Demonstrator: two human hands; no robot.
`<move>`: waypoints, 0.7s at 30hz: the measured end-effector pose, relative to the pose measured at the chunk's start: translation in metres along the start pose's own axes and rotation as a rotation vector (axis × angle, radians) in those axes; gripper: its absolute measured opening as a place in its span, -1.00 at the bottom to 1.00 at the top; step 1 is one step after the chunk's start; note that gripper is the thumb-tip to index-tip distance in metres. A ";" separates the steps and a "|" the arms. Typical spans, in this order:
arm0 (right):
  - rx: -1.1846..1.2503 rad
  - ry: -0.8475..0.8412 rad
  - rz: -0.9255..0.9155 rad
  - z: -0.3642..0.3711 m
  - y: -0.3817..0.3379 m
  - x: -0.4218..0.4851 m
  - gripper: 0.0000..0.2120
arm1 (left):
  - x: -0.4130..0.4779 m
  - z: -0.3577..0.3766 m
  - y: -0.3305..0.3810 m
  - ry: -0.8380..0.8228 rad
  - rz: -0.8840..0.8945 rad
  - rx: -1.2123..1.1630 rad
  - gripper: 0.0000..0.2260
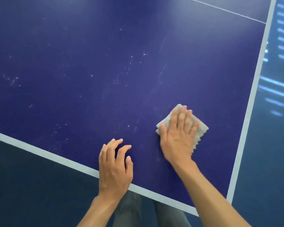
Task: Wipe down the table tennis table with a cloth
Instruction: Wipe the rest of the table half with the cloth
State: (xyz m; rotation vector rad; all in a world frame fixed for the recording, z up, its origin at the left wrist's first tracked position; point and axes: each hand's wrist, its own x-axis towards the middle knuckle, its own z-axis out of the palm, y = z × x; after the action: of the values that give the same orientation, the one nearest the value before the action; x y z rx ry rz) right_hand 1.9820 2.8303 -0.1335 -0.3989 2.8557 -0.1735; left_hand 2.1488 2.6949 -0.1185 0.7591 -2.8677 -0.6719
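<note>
Grey cloth (202, 128) lay pressed under the flat, released right grip (179, 136), left grip (115, 167) unclenched on the desk (88, 46); firm overlapping strokes toward the specks (129, 66) were advised.

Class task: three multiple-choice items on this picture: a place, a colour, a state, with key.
1. Where is the cloth? A on the floor; B on the table near its right edge; C at the far line.
2. The table top's colour? A green; B red; C dark blue.
3. The right hand is: A flat on the cloth; B clenched empty; C lifted away.
Key: 1 B, it lies by the table's right edge; 2 C, the surface shows dark blue; 3 A, straight fingers press it.
</note>
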 end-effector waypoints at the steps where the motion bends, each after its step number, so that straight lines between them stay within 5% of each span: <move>1: -0.034 -0.008 -0.210 0.010 -0.016 -0.021 -0.28 | 0.001 -0.001 -0.004 0.019 -0.005 -0.014 -0.70; 4: -0.078 -0.070 -0.708 0.034 -0.019 -0.092 -0.33 | 0.007 -0.004 -0.017 0.048 0.000 -0.026 -0.71; 6: -0.108 -0.080 -0.746 0.036 0.018 -0.120 -0.36 | 0.012 -0.005 -0.025 0.051 0.014 -0.015 -0.72; 11: -0.088 -0.051 -0.045 0.003 0.108 -0.096 -0.33 | 0.017 -0.006 -0.047 0.048 0.050 0.015 -0.73; 15: 0.068 0.006 0.406 -0.002 0.066 -0.040 -0.29 | 0.010 -0.015 -0.066 0.046 0.021 0.024 -0.71; 17: 0.064 0.009 0.304 0.004 0.013 -0.031 -0.28 | 0.008 -0.021 -0.077 0.054 0.000 0.042 -0.70; 21: -0.054 -0.030 -0.438 0.038 -0.087 -0.088 -0.32 | 0.011 -0.033 -0.109 0.107 -0.036 0.088 -0.68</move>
State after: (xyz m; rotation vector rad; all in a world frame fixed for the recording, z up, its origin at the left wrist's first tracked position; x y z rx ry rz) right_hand 2.0963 2.7689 -0.1368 -1.0254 2.7060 -0.1677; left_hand 2.1948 2.5924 -0.1373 0.8338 -2.8083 -0.4955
